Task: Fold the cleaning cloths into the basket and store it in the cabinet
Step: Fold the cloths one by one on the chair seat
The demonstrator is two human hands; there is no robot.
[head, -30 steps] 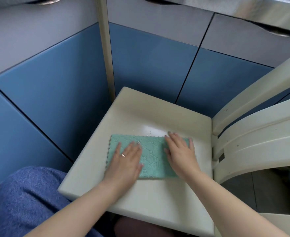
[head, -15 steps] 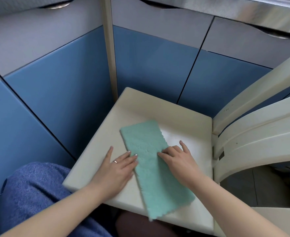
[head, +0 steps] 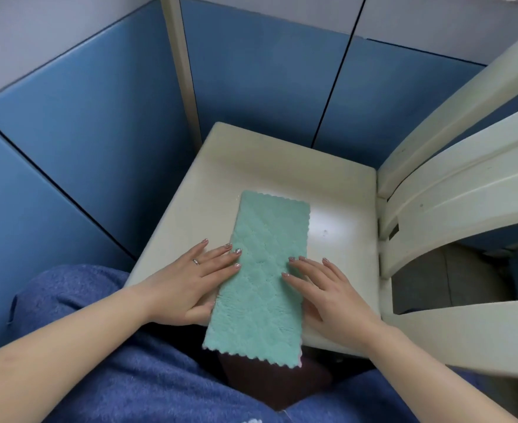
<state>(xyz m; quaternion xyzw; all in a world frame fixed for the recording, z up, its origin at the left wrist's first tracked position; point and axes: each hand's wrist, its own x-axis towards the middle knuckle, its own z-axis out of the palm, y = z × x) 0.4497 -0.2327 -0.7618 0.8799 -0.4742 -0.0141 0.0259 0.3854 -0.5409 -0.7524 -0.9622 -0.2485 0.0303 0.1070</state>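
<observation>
Your left hand (head: 187,279) lies flat with fingers spread, fingertips on the left edge of the green cloth (head: 262,276), gripping nothing; that cloth looks soft, light and floppy, so pinch it at the near corners hanging off the chair seat (head: 337,190). Your right hand (head: 328,294) lies just as flat on its right edge. No basket shows; only blue cabinet doors (head: 83,123) beyond your fingertips and the chair back (head: 459,190) to the right.

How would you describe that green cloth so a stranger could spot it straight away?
Find the cream chair seat set against the blue cabinet doors. On it lies the cloth, a long folded strip running away from the person, its near end hanging over the seat's front edge, with the left hand and right hand at its sides. It is the only mint-green, quilted, zigzag-edged thing there.
</observation>
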